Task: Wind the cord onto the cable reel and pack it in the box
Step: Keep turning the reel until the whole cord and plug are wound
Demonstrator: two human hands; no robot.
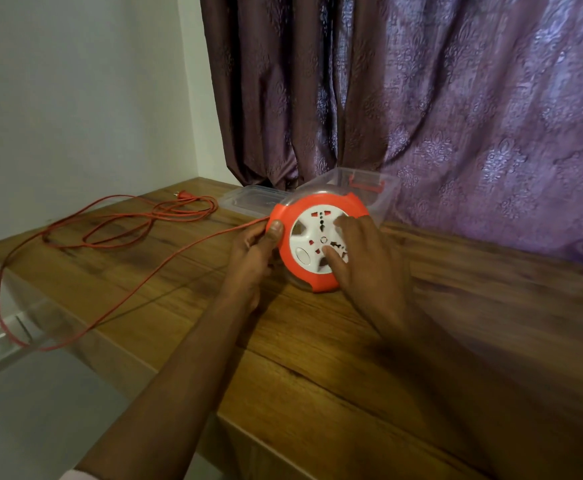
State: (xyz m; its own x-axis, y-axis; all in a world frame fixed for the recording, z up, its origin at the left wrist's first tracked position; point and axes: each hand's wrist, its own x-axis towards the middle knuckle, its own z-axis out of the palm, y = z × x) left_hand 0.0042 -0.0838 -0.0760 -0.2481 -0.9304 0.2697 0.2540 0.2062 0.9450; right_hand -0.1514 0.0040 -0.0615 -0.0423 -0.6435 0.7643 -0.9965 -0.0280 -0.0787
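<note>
No writing is readable. The left hand [253, 252] grips the cable reel's [312, 237] orange rim; the right hand [361, 251] lies spread on its white face. The cord [117, 230] trails left of the left hand.

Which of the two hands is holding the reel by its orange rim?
The left hand, gripping the orange rim of the cable reel; the right hand lies on its white socket face instead.

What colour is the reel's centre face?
White, inside an orange rim, on the cable reel; head view.
</note>
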